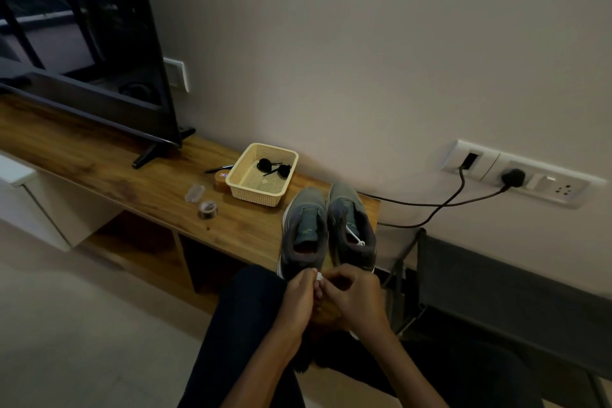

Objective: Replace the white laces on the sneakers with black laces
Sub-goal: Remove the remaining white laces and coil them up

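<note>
On the head view I count two hands, two sneakers, two black coils and one basket. The left hand (299,295) and right hand (354,295) meet low in the middle. The forearms reach up from the bottom edge over dark trousers, and the fingers of both hands are curled inward. Between them the fingertips pinch a small bit of white lace (318,276). Only that bit shows; the rest is hidden under the fingers. Just beyond the fingertips the left sneaker (304,232) and right sneaker (352,219) stand side by side on the bench (99,156), heels toward the hands. The left heel sits right at the left fingers. A loose lace (356,237), also white, lies in the right sneaker's opening, beyond the right fingers. I cannot tell whether it joins the pinched bit. Farther beyond the fingers and to their left sits the basket (261,195), with the two coiled black laces (265,164) inside. Left of it again lie one clear case (194,193) and one tape roll (208,208).
</note>
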Action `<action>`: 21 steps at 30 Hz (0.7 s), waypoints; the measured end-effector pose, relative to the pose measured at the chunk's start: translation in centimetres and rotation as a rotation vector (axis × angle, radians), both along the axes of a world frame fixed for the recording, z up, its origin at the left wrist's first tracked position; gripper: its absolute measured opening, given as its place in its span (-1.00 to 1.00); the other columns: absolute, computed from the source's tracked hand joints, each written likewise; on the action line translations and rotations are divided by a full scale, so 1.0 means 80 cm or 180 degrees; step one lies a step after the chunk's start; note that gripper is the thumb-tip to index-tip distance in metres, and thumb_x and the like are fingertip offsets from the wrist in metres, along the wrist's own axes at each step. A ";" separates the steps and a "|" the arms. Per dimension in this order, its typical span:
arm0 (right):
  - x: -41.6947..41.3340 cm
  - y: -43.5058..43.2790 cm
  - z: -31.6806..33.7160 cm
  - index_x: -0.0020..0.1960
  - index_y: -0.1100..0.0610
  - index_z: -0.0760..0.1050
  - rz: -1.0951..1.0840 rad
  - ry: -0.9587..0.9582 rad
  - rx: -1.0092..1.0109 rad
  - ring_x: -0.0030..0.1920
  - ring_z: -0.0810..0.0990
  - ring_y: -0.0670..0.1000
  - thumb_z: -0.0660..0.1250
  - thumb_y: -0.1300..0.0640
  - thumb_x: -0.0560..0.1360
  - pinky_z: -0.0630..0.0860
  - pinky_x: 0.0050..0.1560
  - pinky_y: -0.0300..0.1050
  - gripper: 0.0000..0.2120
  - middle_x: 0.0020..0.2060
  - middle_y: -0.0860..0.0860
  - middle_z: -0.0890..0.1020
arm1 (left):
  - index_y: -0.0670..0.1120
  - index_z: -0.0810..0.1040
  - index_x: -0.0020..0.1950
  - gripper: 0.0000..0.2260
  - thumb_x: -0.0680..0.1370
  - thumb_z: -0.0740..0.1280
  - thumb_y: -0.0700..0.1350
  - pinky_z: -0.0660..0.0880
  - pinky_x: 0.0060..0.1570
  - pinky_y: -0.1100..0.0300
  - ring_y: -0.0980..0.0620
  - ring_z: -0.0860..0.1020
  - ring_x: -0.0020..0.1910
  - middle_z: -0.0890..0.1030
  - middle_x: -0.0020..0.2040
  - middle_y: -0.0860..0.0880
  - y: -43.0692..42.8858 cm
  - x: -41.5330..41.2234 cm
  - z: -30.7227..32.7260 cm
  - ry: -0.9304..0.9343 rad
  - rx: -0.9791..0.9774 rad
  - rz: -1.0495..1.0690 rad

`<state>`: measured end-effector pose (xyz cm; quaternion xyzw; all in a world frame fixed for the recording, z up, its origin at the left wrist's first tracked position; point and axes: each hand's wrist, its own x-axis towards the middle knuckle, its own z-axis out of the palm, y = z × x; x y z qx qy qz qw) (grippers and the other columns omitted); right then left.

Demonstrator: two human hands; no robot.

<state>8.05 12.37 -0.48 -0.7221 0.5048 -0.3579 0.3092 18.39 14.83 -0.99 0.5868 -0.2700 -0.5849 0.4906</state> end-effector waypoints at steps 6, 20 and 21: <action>0.011 0.000 -0.005 -0.18 0.08 0.59 0.0356 0.0411 -0.1115 -0.20 0.52 -0.19 0.28 0.11 0.43 0.45 -0.19 -0.38 -0.88 -0.29 -0.12 0.59 | -0.14 0.59 -0.14 -0.71 0.64 0.17 -0.05 0.50 -0.05 0.05 -0.06 0.59 -0.17 0.60 -0.25 -0.13 -0.005 0.011 0.000 0.0188 -0.0225 0.0255; 0.010 -0.016 -0.001 -0.14 0.06 0.62 0.0214 0.0139 -0.0662 -0.17 0.58 -0.25 0.43 0.30 0.41 0.48 -0.16 -0.41 -0.85 -0.24 -0.19 0.61 | -0.16 0.53 0.11 -0.64 0.63 0.10 0.07 0.51 -0.10 0.19 -0.03 0.59 -0.01 0.60 0.06 -0.17 -0.019 0.024 -0.010 -0.0186 -0.0267 0.0252; 0.011 -0.016 0.002 -0.18 0.03 0.61 0.0068 -0.0054 -0.0331 -0.19 0.61 -0.20 0.44 0.29 0.41 0.51 -0.17 -0.36 -0.84 -0.28 -0.16 0.63 | -0.19 0.54 0.03 -0.63 0.64 0.09 0.06 0.52 -0.10 0.12 -0.07 0.61 -0.06 0.63 -0.01 -0.20 -0.020 0.025 -0.010 -0.0097 -0.0267 0.0430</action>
